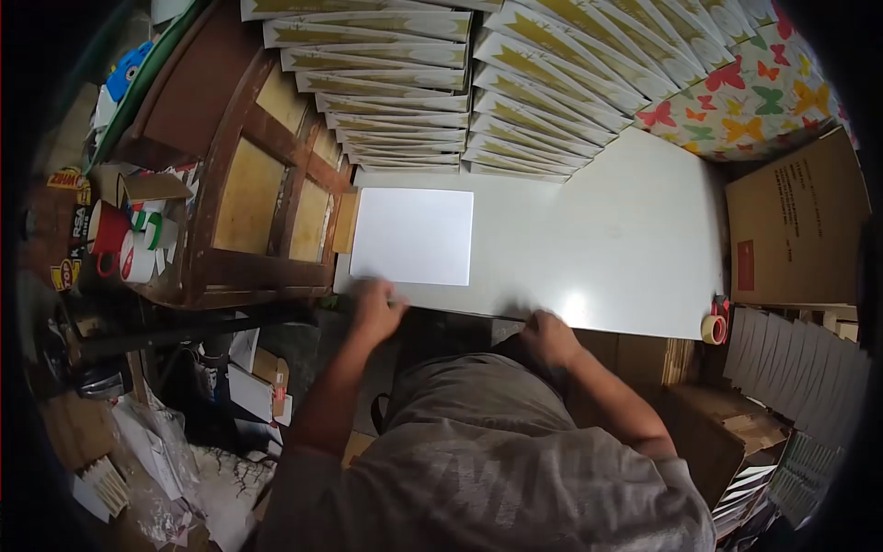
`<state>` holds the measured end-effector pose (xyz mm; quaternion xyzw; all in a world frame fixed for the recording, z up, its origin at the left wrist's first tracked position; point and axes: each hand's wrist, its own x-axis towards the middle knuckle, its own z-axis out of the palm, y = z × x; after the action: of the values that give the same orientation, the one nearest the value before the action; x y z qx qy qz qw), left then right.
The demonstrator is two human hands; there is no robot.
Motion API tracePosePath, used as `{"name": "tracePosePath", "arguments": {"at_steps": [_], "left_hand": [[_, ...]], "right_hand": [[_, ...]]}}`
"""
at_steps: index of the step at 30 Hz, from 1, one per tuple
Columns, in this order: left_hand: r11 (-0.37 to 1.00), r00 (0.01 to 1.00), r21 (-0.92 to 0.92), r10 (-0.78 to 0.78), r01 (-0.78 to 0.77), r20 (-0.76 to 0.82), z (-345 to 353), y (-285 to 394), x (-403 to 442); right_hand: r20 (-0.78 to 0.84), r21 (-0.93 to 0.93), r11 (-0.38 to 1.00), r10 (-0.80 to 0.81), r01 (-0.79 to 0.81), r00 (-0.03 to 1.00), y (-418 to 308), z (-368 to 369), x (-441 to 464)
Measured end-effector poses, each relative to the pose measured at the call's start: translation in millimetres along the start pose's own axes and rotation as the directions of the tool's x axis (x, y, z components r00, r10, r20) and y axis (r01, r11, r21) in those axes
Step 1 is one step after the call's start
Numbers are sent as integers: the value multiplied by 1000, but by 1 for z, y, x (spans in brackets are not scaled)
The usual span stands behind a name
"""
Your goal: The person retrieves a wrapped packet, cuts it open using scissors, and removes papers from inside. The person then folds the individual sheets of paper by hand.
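A stack or sheet of white paper [413, 236] lies on the left part of the pale table [598, 239]. Near its lower left corner is my left hand [375, 315], at the table's front edge; its fingertips are smeared by motion. My right hand [552, 339] is by the same front edge, farther right and off the paper. Its fingers look curled, but blur hides their tips. I cannot make out anything held in either hand.
Rows of overlapping white-and-gold printed booklets [395, 101] line the table's back. A wooden cabinet [248, 184] stands at the left, a cardboard box [796, 221] at the right. A tape roll [713, 329] sits at the front right corner. Mugs [110, 227] stand at far left.
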<state>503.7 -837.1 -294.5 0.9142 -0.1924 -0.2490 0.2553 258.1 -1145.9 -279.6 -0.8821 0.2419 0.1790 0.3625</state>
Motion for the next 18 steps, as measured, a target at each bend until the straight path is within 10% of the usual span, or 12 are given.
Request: {"name": "tracePosePath", "arguments": {"at_steps": [1, 4, 9, 18], "left_hand": [[997, 924, 16, 72, -72, -375, 15, -27, 24], [956, 776, -76, -276, 285, -568, 30, -60, 77], [860, 750, 28, -427, 509, -504, 19, -36, 91], [952, 882, 28, -271, 305, -385, 39, -59, 66]], "right_hand": [[-5, 108, 994, -9, 10, 1000, -13, -4, 27], [-283, 315, 943, -17, 110, 959, -36, 28, 105], [-342, 347, 935, 200, -74, 918, -83, 70, 163], [-285, 315, 937, 247, -153, 926, -86, 85, 127]]}}
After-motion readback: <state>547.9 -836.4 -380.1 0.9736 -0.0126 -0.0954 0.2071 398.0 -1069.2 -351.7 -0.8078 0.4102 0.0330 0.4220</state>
